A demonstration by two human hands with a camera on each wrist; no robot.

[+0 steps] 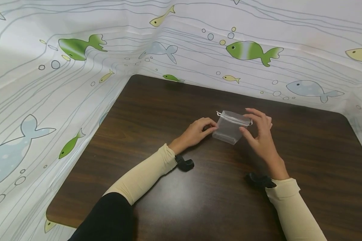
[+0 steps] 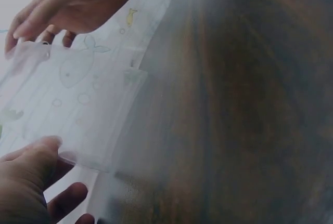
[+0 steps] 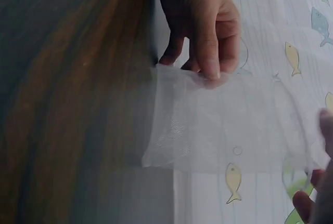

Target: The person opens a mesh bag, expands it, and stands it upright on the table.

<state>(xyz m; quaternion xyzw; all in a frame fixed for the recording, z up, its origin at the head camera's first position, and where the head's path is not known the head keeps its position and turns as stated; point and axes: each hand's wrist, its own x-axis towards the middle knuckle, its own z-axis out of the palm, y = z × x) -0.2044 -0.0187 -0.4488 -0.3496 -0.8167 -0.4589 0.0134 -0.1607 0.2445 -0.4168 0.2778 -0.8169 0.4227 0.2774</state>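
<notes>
A small sheer white drawstring pouch [image 1: 229, 129] is held upright-tilted over the dark table, its corded mouth at the top and flat bottom edge below. My left hand [image 1: 198, 131] pinches its left side between thumb and fingers; the right wrist view shows this left hand [image 3: 203, 31] with its thumb on the sheer fabric. My right hand [image 1: 260, 137] is at the pouch's right side, thumb and fingers spread apart around the upper corner beside the white drawstring [image 3: 299, 115]. In the left wrist view the right hand's fingers [image 2: 39, 18] overlap the mouth end.
The dark wood-grain table [image 1: 157, 110] has rounded corners. A white sheet printed with fish [image 1: 199, 20] hangs behind it and along its left side. Dark wrist straps with camera mounts [image 1: 184, 164] stick out from both sleeves, low over the tabletop.
</notes>
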